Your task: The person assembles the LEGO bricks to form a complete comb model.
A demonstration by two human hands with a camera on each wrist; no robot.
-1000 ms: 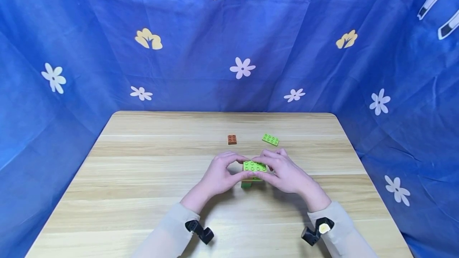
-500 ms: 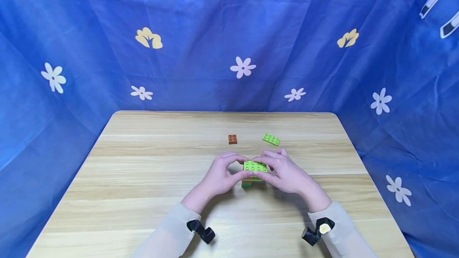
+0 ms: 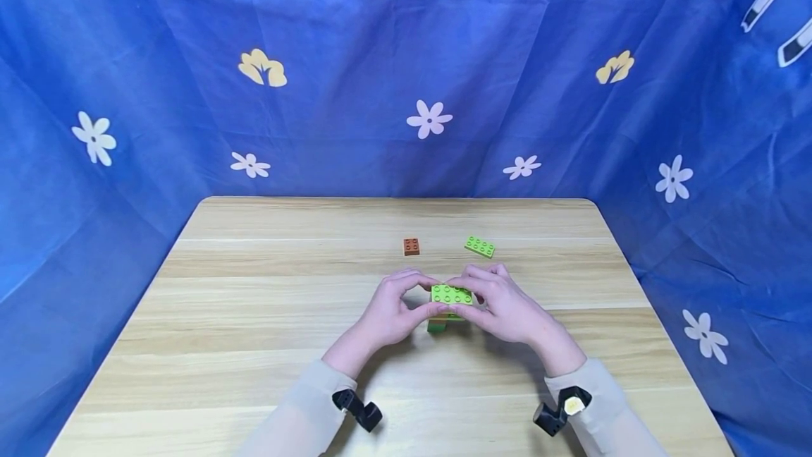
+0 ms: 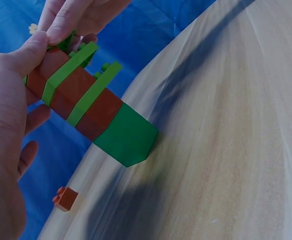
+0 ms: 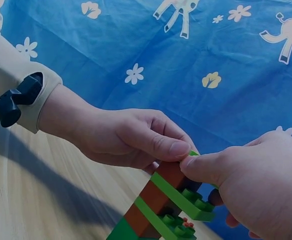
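Observation:
A tower of toy building bricks [image 4: 81,95] stands upright on the table, with a dark green brick [image 4: 128,135] at its foot. Above that, brown bricks alternate with light green plates that jut out to one side. The topmost light green studded plate [image 3: 450,294] is between both hands in the head view. My left hand [image 3: 388,310] pinches the tower's top from the left, thumb in front and index finger behind. From the right, my right hand [image 3: 504,305] pinches the same top plate; its thumb tip meets the left thumb. The fingers hide part of the upper tower.
Beyond the hands lie a loose brown brick [image 3: 411,247] with studs and a loose light green plate [image 3: 479,246]. The wooden table [image 3: 254,281] runs back to a blue patterned curtain [image 3: 342,125]. Each sleeve carries a small black wrist camera [image 3: 364,415].

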